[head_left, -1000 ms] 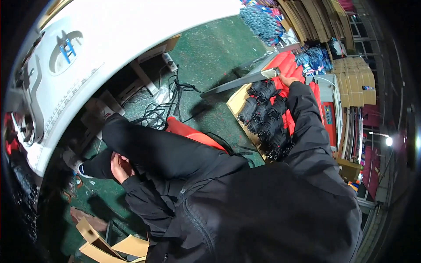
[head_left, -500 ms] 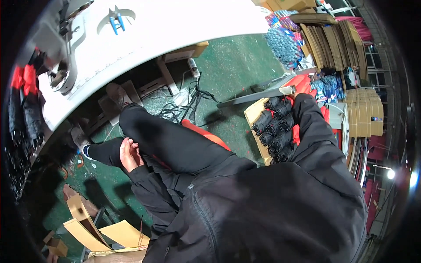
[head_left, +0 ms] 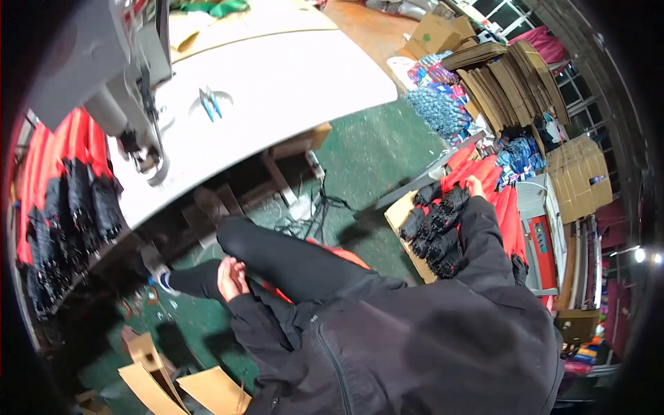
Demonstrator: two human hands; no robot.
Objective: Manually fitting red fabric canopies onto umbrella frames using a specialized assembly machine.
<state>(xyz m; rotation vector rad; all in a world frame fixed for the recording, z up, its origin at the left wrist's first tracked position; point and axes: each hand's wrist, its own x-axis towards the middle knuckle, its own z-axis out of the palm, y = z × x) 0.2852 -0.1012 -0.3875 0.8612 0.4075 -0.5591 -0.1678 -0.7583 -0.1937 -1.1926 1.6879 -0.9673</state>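
Note:
My left hand [head_left: 232,278] rests by my bent leg, palm partly upward, fingers loosely curled and apart, holding nothing. Out to the right, my right hand [head_left: 475,187] is closed at the red part of the long red-and-black fabric bundles [head_left: 477,170]; its fingertips are partly hidden against the cloth. Several bundles lie there with rolled black ends [head_left: 437,232] toward me, on a piece of cardboard [head_left: 399,213]. More such bundles [head_left: 77,173] hang over the table's left edge, red above and black fringed ends below.
A white table [head_left: 277,83] carries blue-handled cutters [head_left: 210,104] and a grey sewing machine [head_left: 111,76]. Cables [head_left: 325,207] lie on the green floor. An open carton [head_left: 214,389] stands at lower left. Stacked flat cardboard [head_left: 501,86] and a red-panelled machine [head_left: 541,242] are at right.
My view has shifted left and up, bringing more table and hanging bundles into sight. My right hand, hidden before, now shows at the red cloth. My left hand stays by the leg.

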